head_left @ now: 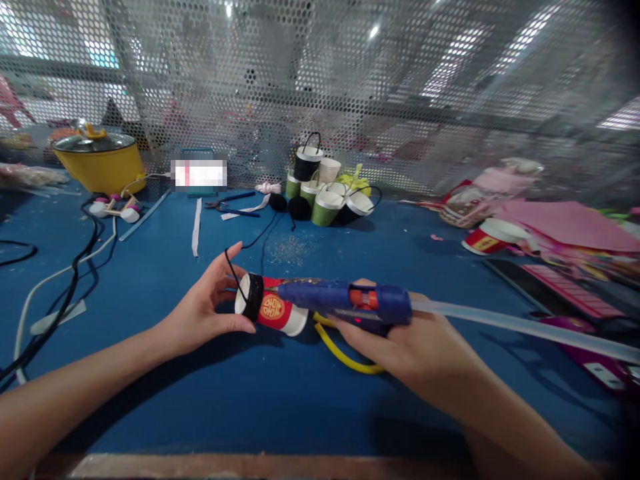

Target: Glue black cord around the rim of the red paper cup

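My left hand [213,300] grips a red paper cup [285,313] by its white end, tipped on its side above the table. Black cord is wound round the cup near that end, and a strand loops over my index finger. A blue glue gun [345,300] is in my right hand [405,340], its nozzle touching or very close to the wound cord; which of these I cannot tell. A clear glue stick [500,320] runs out of the gun's back to the right. Below the gun a yellow cable [345,357] curves. The cord leads back to a black ball of cord [278,203].
Several cord-wrapped cups [327,207] stand at the back beside pliers [235,200]. A yellow pot [100,160] and cables [75,267] are at left. On the right are a red cup [493,237], pink sheets [555,227] and a purple power strip [595,360]. Perforated metal [300,80] closes off the back.
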Available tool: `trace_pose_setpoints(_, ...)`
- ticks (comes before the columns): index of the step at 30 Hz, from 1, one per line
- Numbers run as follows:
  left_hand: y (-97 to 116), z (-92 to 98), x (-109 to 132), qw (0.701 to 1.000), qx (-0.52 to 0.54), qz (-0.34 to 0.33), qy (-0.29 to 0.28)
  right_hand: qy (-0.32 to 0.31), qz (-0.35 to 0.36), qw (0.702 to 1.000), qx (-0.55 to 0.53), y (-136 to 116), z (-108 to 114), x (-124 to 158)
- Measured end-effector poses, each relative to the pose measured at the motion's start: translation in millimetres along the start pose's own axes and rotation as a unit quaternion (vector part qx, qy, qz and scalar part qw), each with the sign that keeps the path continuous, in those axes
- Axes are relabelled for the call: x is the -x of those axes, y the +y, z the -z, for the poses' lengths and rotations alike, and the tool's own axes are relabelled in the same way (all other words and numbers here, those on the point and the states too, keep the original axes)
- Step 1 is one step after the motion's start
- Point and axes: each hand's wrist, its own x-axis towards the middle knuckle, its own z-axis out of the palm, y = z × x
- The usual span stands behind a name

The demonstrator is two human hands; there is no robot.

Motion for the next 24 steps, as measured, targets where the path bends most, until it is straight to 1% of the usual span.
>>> trace_pose_setpoints(3, -2, 0.5, 1, 1.0, -0.012, -0.019, -0.007, -0.032, -0.033, 0.999, -0.026, 2, 1, -2)
trace_pose_setpoints(7, -3, 0.3, 1, 0.999, -0.016, -0.03, -0.018, -0.02, -0.058, 0.997, -0.051, 9, -6, -3)
trace_pose_setpoints(10, -3, 0.0, 2, 0.999, -0.019, -0.037, -0.028, -0.029, -0.077, 0.994, -0.077, 10, -9, -4)
trace_pose_setpoints(13, -2, -0.3, 2, 0.999, -0.015, -0.037, -0.03, -0.044, -0.114, 0.981, -0.153, 7, -7, -7)
trace_pose_setpoints(16, -2, -1.0, 1, 1.0, -0.008, -0.019, -0.021, -0.058, -0.175, 0.961, -0.204, 9, -5, -12)
trace_pose_setpoints(18, -2, -1.3, 0, 1.0, -0.008, -0.003, -0.015, -0.081, -0.222, 0.947, -0.217, 16, -6, -15)
trace_pose_setpoints(20, -1, -1.5, -1, 1.0, -0.011, 0.01, -0.008, -0.088, -0.247, 0.935, -0.238, 27, -8, -21)
trace_pose_setpoints(22, 0, -1.6, -1, 1.0, -0.009, 0.018, -0.002, -0.067, -0.249, 0.93, -0.262, 39, -13, -29)
trace_pose_setpoints(24, 1, -1.6, -2, 1.0, -0.002, 0.023, 0.002, -0.053, -0.249, 0.934, -0.252, 52, -20, -39)
